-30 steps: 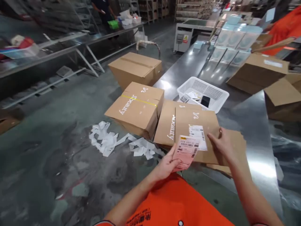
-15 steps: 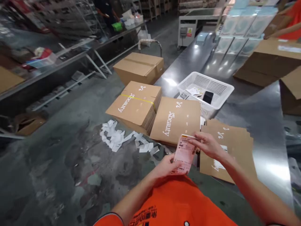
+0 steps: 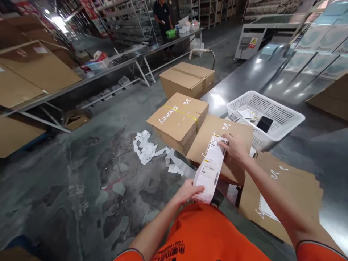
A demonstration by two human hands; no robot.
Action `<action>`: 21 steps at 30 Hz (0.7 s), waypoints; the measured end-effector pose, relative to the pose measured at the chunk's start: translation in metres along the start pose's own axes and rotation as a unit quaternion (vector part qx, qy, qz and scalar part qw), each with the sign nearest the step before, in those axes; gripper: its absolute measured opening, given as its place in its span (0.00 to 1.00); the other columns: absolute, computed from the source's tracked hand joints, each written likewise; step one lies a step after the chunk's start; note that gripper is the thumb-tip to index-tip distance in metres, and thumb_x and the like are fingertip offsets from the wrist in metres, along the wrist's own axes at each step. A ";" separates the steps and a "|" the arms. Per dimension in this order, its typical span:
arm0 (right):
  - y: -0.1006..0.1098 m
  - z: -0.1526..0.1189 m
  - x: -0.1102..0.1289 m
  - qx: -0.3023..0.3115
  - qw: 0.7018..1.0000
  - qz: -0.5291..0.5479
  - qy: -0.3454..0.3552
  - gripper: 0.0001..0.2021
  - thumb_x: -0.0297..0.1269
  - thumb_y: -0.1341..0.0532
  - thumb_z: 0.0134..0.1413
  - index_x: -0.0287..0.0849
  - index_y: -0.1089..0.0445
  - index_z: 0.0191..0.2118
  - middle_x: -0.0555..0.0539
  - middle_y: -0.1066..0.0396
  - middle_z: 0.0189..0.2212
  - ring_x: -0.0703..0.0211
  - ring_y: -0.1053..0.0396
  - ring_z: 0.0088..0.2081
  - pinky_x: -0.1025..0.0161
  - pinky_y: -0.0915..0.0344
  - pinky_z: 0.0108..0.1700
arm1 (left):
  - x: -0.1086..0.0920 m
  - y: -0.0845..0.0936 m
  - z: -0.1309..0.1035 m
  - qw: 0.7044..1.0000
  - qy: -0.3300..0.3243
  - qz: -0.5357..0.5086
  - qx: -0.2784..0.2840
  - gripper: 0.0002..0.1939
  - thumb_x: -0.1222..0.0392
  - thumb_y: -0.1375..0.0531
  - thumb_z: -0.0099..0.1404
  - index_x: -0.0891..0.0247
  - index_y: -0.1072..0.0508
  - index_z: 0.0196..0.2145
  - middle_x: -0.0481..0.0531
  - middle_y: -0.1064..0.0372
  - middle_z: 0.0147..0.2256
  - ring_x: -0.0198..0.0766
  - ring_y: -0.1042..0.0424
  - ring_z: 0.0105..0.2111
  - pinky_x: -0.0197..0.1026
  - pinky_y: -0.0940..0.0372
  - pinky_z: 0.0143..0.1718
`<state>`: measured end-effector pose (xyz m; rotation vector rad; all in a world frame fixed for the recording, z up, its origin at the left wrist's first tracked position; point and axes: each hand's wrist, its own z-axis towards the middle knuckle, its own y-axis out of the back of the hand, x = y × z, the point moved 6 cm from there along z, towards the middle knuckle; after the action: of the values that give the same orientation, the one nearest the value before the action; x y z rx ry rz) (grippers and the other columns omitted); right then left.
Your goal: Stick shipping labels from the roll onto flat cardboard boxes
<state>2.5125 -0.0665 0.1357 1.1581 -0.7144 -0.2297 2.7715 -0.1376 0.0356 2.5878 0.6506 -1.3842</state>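
A strip of printed white labels stretches between my two hands, over the near edge of a flat cardboard stack. My left hand pinches its lower end close to my orange shirt. At the upper end, my right hand grips the strip with fingers closed, above the cardboard. A second stack, bound with a yellow strap, stands to the left. More flat cardboard lies to the right, partly under my right forearm.
A white basket holding a black phone and papers sits on the metal table. White paper scraps litter the floor. A large carton stands beyond the stacks. Another person stands at the back.
My right hand has moved up and away from my left, and the label strip between them now shows a longer stretch. The view has swung to the left.
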 end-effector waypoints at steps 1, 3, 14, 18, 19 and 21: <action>-0.002 0.010 -0.007 0.007 0.998 -0.063 -0.005 0.21 0.52 0.46 0.60 0.42 0.28 0.47 0.37 0.28 0.43 0.43 0.34 0.45 0.49 0.38 0.46 | 0.008 0.006 -0.006 1.000 0.014 -0.003 0.015 0.17 0.55 0.31 0.45 0.69 0.21 0.33 0.54 0.23 0.29 0.40 0.28 0.27 0.37 0.36 0.28; -0.006 0.022 -0.015 -0.001 0.989 -0.146 -0.019 0.26 0.51 0.46 0.59 0.40 0.35 0.57 0.34 0.32 0.52 0.37 0.37 0.50 0.45 0.40 0.49 | 0.010 0.021 -0.014 1.000 0.001 -0.031 0.000 0.19 0.55 0.31 0.47 0.69 0.20 0.36 0.57 0.21 0.35 0.46 0.25 0.35 0.41 0.32 0.36; -0.057 -0.049 0.046 0.055 0.987 -0.119 0.091 0.29 0.51 0.53 0.64 0.40 0.43 0.64 0.35 0.49 0.65 0.38 0.54 0.66 0.39 0.57 0.64 | -0.068 0.052 0.034 0.986 -0.117 -0.065 -0.099 0.27 0.47 0.31 0.50 0.70 0.23 0.43 0.60 0.23 0.43 0.52 0.25 0.46 0.50 0.31 0.50; -0.001 -0.100 -0.064 -0.034 0.946 -0.079 -0.313 0.40 0.61 0.51 0.58 0.32 0.48 0.66 0.25 0.46 0.62 0.30 0.41 0.58 0.39 0.41 0.54 | -0.053 -0.002 0.018 0.994 -0.089 -0.065 0.010 0.27 0.46 0.32 0.52 0.69 0.23 0.45 0.61 0.23 0.45 0.53 0.27 0.48 0.51 0.32 0.52; 0.010 -0.121 -0.091 -0.045 0.931 -0.054 -0.357 0.43 0.63 0.48 0.55 0.33 0.48 0.66 0.26 0.43 0.60 0.32 0.38 0.56 0.42 0.38 0.52 | -0.051 -0.019 0.013 0.993 -0.087 -0.074 0.043 0.27 0.45 0.32 0.52 0.68 0.23 0.44 0.61 0.24 0.45 0.53 0.27 0.48 0.51 0.33 0.53; 0.031 -0.172 -0.141 -0.081 0.916 -0.017 -0.393 0.45 0.65 0.45 0.51 0.34 0.45 0.65 0.29 0.36 0.55 0.35 0.34 0.53 0.45 0.35 0.50 | -0.047 -0.047 0.005 0.988 -0.068 -0.097 0.099 0.28 0.41 0.33 0.51 0.67 0.22 0.43 0.60 0.24 0.45 0.52 0.26 0.47 0.51 0.33 0.53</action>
<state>2.5066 0.1488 0.0709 0.8991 -1.3516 -0.7974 2.7248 -0.1108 0.0751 2.6035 0.7978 -1.7520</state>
